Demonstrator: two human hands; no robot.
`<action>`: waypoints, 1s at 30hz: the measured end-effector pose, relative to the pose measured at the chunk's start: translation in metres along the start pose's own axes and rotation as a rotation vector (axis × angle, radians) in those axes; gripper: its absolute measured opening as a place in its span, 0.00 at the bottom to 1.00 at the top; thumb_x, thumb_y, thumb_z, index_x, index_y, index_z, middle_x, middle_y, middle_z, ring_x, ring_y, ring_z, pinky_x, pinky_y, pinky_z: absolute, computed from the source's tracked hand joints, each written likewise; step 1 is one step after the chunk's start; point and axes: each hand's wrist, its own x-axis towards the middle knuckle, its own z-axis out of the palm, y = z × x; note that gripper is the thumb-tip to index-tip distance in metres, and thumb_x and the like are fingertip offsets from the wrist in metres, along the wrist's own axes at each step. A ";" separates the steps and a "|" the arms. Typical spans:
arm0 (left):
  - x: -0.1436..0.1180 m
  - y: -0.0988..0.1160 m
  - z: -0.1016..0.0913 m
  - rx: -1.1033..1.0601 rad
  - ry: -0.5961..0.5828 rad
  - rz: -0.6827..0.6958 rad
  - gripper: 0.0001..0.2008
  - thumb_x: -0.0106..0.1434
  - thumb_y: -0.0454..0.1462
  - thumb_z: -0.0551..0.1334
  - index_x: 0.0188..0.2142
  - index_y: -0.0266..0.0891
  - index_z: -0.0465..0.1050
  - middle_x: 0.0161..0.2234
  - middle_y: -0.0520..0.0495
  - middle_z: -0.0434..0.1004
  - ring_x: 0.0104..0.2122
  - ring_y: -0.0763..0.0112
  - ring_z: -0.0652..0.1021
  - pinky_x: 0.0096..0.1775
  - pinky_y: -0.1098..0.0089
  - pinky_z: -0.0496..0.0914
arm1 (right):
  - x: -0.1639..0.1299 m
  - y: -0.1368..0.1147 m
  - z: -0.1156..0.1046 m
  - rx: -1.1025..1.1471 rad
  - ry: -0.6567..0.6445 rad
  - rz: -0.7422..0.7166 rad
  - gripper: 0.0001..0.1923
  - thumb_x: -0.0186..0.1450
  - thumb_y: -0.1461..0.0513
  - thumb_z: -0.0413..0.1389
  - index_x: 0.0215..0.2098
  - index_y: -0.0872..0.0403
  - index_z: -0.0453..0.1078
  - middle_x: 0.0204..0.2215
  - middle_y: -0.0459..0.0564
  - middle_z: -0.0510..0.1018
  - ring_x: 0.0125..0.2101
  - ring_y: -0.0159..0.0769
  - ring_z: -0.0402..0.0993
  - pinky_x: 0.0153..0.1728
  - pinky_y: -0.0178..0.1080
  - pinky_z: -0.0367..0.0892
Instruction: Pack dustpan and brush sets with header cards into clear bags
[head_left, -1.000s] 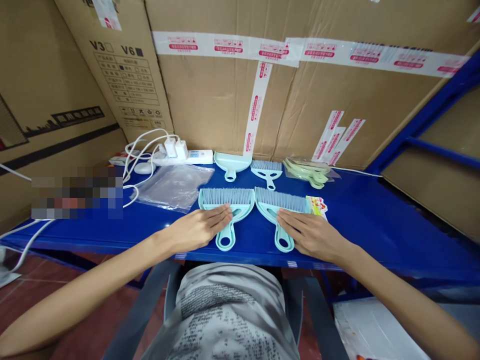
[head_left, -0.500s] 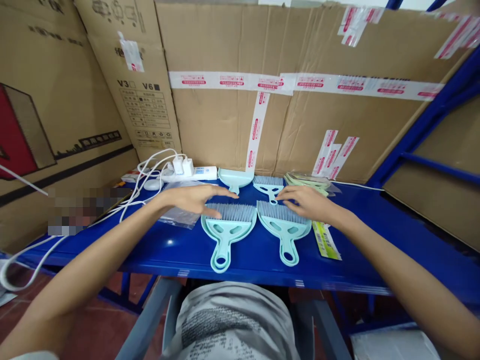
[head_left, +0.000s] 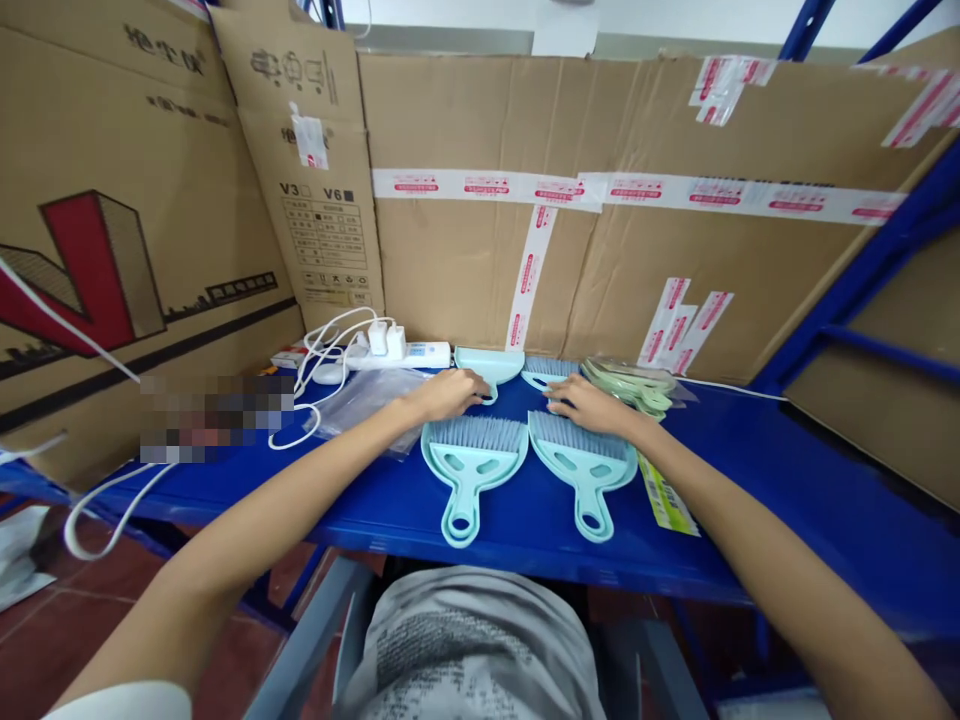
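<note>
Reaching farther back than half second ago: left hand point(head_left: 453, 394), right hand point(head_left: 589, 403). Left fingers curling at rear dustpan point(head_left: 491, 362), near handle; cannot tell if gripping. Right fingers bending loosely at rear brush point(head_left: 551, 367), grip unclear. Two nested dustpan-and-brush sets point(head_left: 466, 477) lying in front on blue table point(head_left: 810, 460); bagged green pieces point(head_left: 630, 380) lying beyond right hand.

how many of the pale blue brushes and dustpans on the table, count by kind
Brushes: 3
Dustpans: 3
Total: 6
</note>
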 end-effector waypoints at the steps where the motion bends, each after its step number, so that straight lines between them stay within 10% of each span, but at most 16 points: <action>1: -0.002 0.002 -0.002 0.004 0.010 -0.001 0.13 0.72 0.33 0.62 0.53 0.38 0.81 0.55 0.37 0.83 0.56 0.55 0.81 0.57 0.59 0.74 | -0.003 -0.003 -0.006 -0.004 0.047 0.011 0.21 0.74 0.57 0.54 0.57 0.59 0.80 0.60 0.64 0.79 0.60 0.55 0.73 0.63 0.54 0.64; 7: -0.017 0.018 -0.032 -0.187 0.022 0.034 0.13 0.74 0.38 0.63 0.53 0.38 0.82 0.50 0.41 0.86 0.49 0.61 0.84 0.53 0.62 0.75 | -0.036 -0.013 -0.048 0.247 0.029 0.116 0.22 0.72 0.48 0.56 0.49 0.53 0.83 0.45 0.54 0.87 0.42 0.46 0.83 0.45 0.43 0.73; 19: -0.026 0.012 -0.040 -0.341 -0.248 -0.078 0.14 0.68 0.40 0.71 0.50 0.39 0.84 0.48 0.42 0.87 0.44 0.62 0.86 0.43 0.71 0.74 | -0.053 0.015 -0.060 0.261 -0.327 0.188 0.32 0.62 0.41 0.63 0.51 0.56 0.82 0.46 0.58 0.86 0.47 0.50 0.83 0.47 0.44 0.74; 30: -0.027 0.009 -0.033 -0.224 -0.193 -0.047 0.13 0.71 0.42 0.65 0.50 0.39 0.84 0.46 0.43 0.88 0.41 0.65 0.86 0.41 0.73 0.73 | -0.071 -0.009 -0.068 -0.195 -0.540 0.745 0.16 0.58 0.54 0.72 0.34 0.58 0.79 0.25 0.58 0.83 0.20 0.45 0.79 0.25 0.43 0.72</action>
